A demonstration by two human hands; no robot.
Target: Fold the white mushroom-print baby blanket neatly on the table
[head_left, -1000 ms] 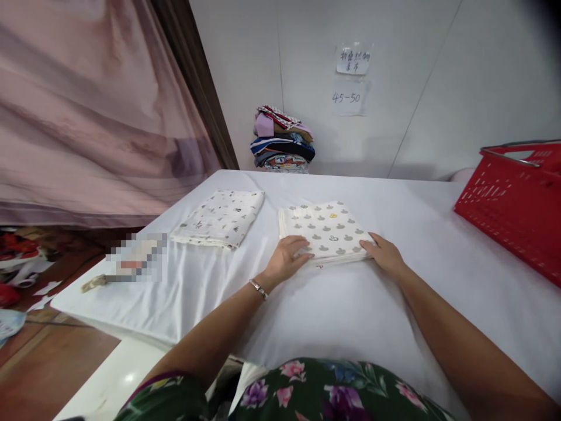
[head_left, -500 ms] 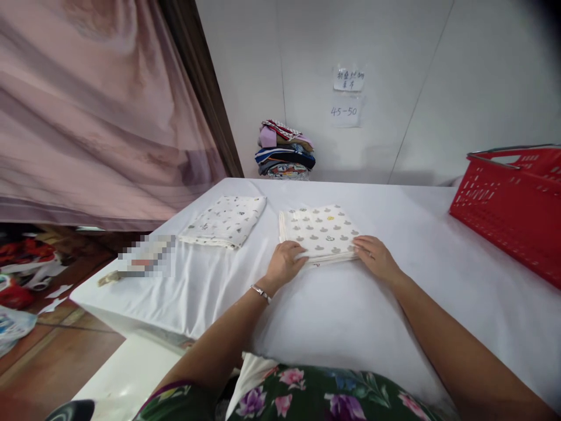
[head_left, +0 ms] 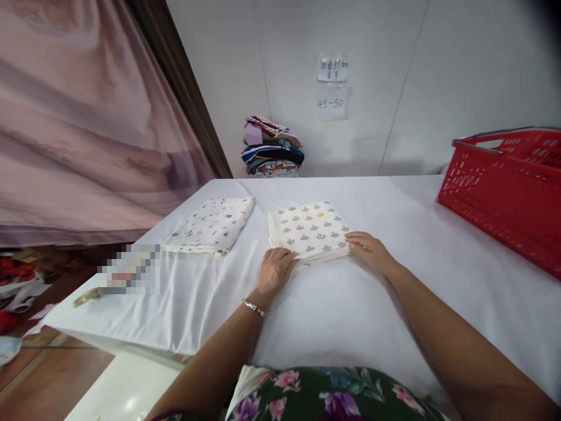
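Observation:
A white cloth (head_left: 307, 227) printed with grey ducks lies on the table, folded into a flat rectangle of several layers. My left hand (head_left: 275, 271) is closed at its near left corner, fingertips on top of the fabric. At the near right corner, my right hand (head_left: 371, 251) pinches the edge, its thumb hidden beneath the fingers. To the left rests a second folded white cloth (head_left: 210, 225) with small dark prints, apart from both hands.
White fabric covers the table (head_left: 381, 316). A red plastic basket (head_left: 504, 193) stands at the right. Folded textiles form a stack (head_left: 272, 146) by the back wall. A pixelated item (head_left: 129, 272) lies near the left edge, beside a pink curtain (head_left: 96, 128).
The view has shifted slightly, so the scene appears further left. Both hands remain at the near corners of the duck-print cloth, and the left fingers have shifted a little at its corner.

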